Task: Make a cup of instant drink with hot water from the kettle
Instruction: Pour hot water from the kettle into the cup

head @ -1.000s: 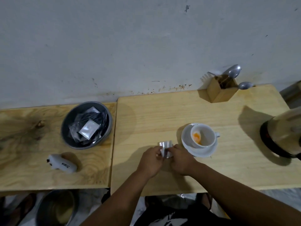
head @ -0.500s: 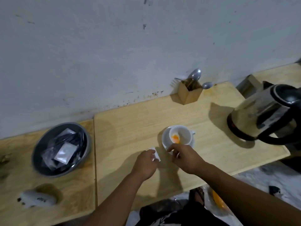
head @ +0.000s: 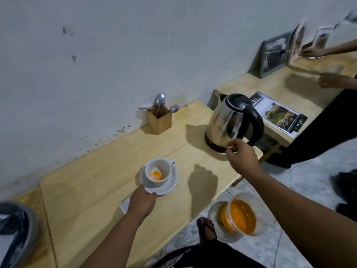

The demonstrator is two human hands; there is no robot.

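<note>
A white cup (head: 160, 168) with orange powder (head: 155, 175) in its bottom stands on a white saucer (head: 171, 183) on the wooden table (head: 92, 186). My left hand (head: 143, 203) pinches the saucer's near rim. A pale sachet (head: 124, 205) lies flat on the table, partly under that hand. The steel kettle (head: 226, 122) with a black lid and handle (head: 256, 120) stands at the table's right end. My right hand (head: 241, 157) hovers just in front of the kettle's base, below the handle, fingers loosely curled and holding nothing.
A wooden cutlery box (head: 160, 120) with spoons stands by the wall. A dark bowl (head: 19, 229) of sachets sits at far left. On the floor is a plastic tub (head: 238, 217) of orange liquid beside my foot (head: 206, 227). Another person's hands (head: 328, 80) work over a magazine (head: 278, 113) at right.
My hands have parted. The sachet now lies on the table, my left hand went to the saucer, and my right hand moved right to the kettle. The view swung right.
</note>
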